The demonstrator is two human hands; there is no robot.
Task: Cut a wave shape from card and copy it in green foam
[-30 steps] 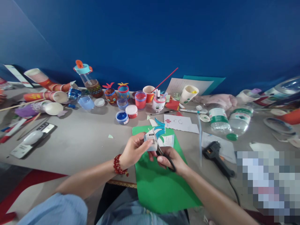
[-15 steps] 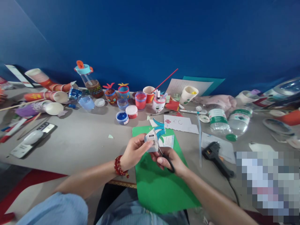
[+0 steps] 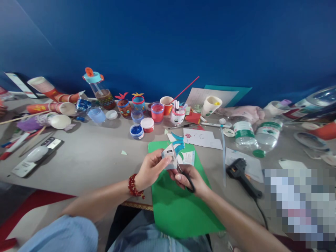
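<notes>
My left hand (image 3: 153, 164), with a red bead bracelet at the wrist, pinches a piece of printed white card (image 3: 170, 155). Curved blue strips (image 3: 179, 142) stick up from the top of the card. In my right hand (image 3: 190, 180) is a pair of scissors (image 3: 191, 187), fingers closed around its black handles. The blades meet the right side of the card and are partly hidden by it. Both hands are over a green sheet (image 3: 181, 210). A cut scrap of printed card (image 3: 187, 158) lies on that sheet just behind them.
Behind the hands stand open blue paint (image 3: 137, 131), a red paint jar (image 3: 157, 112) and a white pen cup (image 3: 177, 115). To the right are a black glue gun (image 3: 243, 178) and plastic bottles (image 3: 244, 134). A phone (image 3: 39, 155) lies on the left, with paper cups beyond.
Hardly anything differs. The card and the scissors stay in nearly the same place in my hands, with only a tiny shift.
</notes>
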